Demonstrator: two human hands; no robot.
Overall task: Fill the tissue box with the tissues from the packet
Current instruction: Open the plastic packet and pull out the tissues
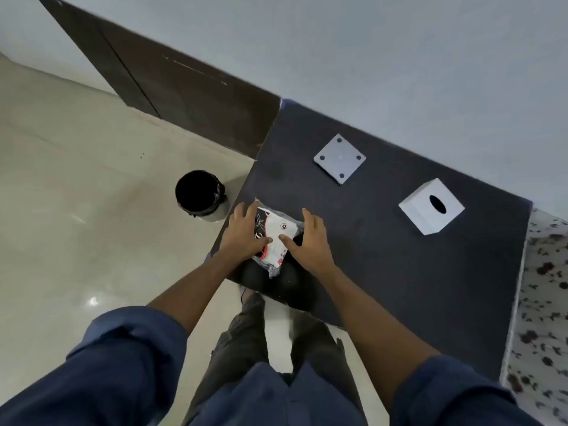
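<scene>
A white tissue packet (278,238) in clear plastic with red and black print lies near the front left corner of a dark table (384,256). My left hand (244,235) presses on its left side, and my right hand (309,241) rests on its right side, thumbs nearly meeting on top. A white cube tissue box (430,207) with a dark oval slot on top stands at the table's right, well away from both hands. A flat white square panel (339,159) with four dark round feet lies at the back of the table.
A black-lined waste bin (201,195) stands on the pale tiled floor left of the table. A dark wooden door is behind it. A floral-patterned cloth surface (541,318) borders the table on the right. A grey wall runs behind.
</scene>
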